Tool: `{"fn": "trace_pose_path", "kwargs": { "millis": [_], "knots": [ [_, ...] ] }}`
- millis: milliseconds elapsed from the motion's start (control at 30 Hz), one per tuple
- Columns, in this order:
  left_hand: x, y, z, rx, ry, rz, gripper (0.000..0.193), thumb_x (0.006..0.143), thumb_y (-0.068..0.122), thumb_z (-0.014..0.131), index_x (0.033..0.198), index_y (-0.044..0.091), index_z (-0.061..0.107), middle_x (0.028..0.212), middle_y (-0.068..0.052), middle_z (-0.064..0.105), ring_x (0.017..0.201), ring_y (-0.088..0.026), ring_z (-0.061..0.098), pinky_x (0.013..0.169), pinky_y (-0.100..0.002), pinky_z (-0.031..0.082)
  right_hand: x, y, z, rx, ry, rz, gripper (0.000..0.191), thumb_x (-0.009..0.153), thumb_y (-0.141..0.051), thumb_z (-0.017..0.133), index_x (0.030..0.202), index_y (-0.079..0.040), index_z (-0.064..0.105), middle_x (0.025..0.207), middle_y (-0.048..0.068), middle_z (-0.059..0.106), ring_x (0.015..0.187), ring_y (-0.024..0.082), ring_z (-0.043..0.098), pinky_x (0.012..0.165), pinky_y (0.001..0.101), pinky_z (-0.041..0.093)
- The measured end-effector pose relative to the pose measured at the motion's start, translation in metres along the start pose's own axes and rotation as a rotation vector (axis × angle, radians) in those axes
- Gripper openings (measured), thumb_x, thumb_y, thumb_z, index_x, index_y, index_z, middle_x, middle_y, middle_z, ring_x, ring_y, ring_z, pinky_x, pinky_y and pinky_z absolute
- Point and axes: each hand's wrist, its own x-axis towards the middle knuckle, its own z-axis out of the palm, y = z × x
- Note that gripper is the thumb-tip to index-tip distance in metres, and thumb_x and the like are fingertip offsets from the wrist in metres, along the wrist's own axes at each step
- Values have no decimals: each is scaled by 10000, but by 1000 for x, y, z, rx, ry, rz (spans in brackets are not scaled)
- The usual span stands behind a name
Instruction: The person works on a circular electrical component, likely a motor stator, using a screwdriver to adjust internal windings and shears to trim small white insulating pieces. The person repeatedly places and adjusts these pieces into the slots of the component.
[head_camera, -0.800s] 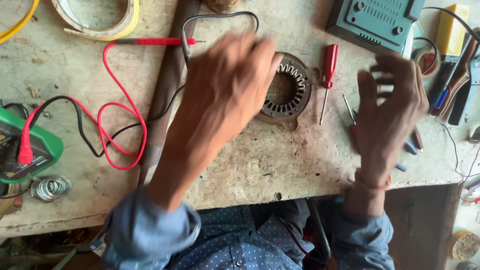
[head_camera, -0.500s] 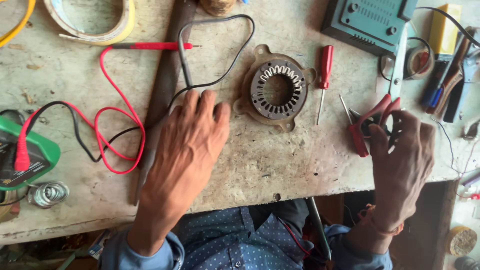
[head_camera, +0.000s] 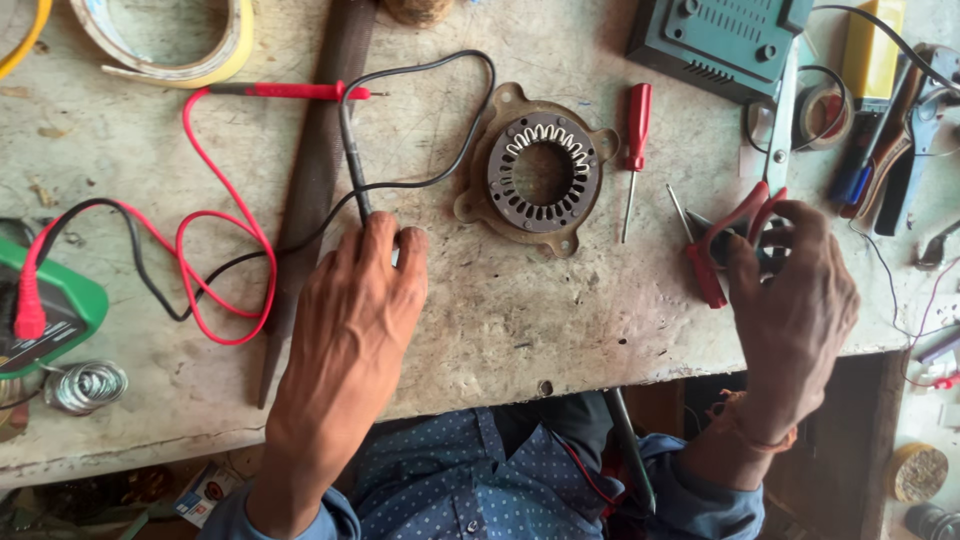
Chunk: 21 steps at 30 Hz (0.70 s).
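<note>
Fingers (head_camera: 385, 245) of the left hand (head_camera: 345, 330) lie flat and nearly closed together, tips pressing the black probe (head_camera: 352, 160), a light, stiff, slim rod best pinched along its barrel; its limp black lead (head_camera: 440, 110) loops away beyond the fingertips. Right of them sits the stator (head_camera: 543, 170), seemingly heavy and rigid. Farther right, the right hand (head_camera: 795, 300) curls around the red-handled scissors (head_camera: 765, 190), fingers in the loops. Beneath both hands spreads a rough, scuffed workbench (head_camera: 560, 320), crowded with tools.
</note>
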Motion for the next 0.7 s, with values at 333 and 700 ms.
{"fn": "trace_pose_path", "kwargs": {
  "millis": [333, 700],
  "knots": [
    [-1, 38, -106, -33, -106, 27, 402, 903, 25, 554, 1294, -65, 551, 1052, -203, 534, 807, -309, 632, 666, -444, 530, 1, 9, -136, 813, -133, 311, 439, 976, -84, 654, 1372, 50, 521, 1037, 184, 712, 754, 172, 637, 613, 284, 467],
    [24, 157, -237, -97, 89, 237, 332, 926, 28, 525, 1256, 11, 551, 1015, -156, 553, 756, -231, 609, 638, -407, 520, -30, 47, -306, 1664, -97, 314, 633, 1042, -103, 736, 1509, 204, 438, 1222, 193, 639, 996, 182, 647, 768, 226, 517]
  ]
}}
